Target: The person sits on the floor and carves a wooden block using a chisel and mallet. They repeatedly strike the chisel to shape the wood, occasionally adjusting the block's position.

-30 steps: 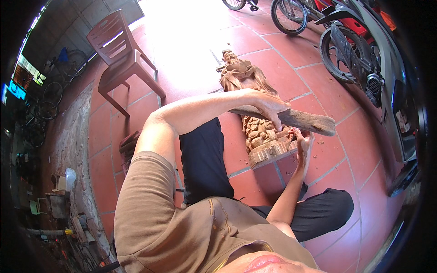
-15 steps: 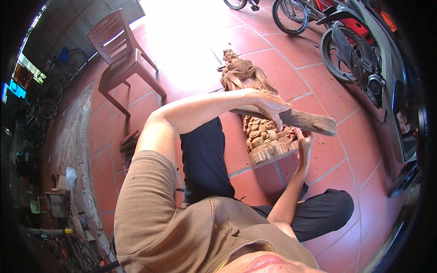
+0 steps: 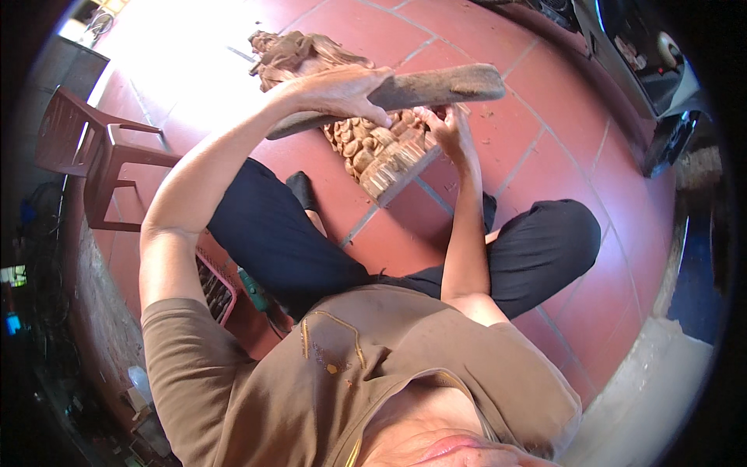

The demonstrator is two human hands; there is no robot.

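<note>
A carved wooden statue (image 3: 381,148) lies on the floor with its flat base toward me and its upper end at the far left. My left hand (image 3: 346,87) is closed around a long, worn wooden club (image 3: 451,84), held crosswise above the carving. The club's thick end points right, and its thinner end shows under my left forearm. Beside the base, on its right, my right hand (image 3: 453,131) has its fingers drawn together close under the club. Whatever those fingers hold is too small or hidden to make out.
Red floor tiles (image 3: 537,167) surround my crossed legs. A brown plastic chair (image 3: 128,156) stands at the left. Beside my left thigh are a pinkish tray (image 3: 226,307) and a green tool (image 3: 250,288). Part of a motorbike (image 3: 622,47) is at the far right.
The view has turned and tilted, so the statue, chair and both hands appear farther up and left. Both hands keep about the same places over the statue, the left still gripping the club.
</note>
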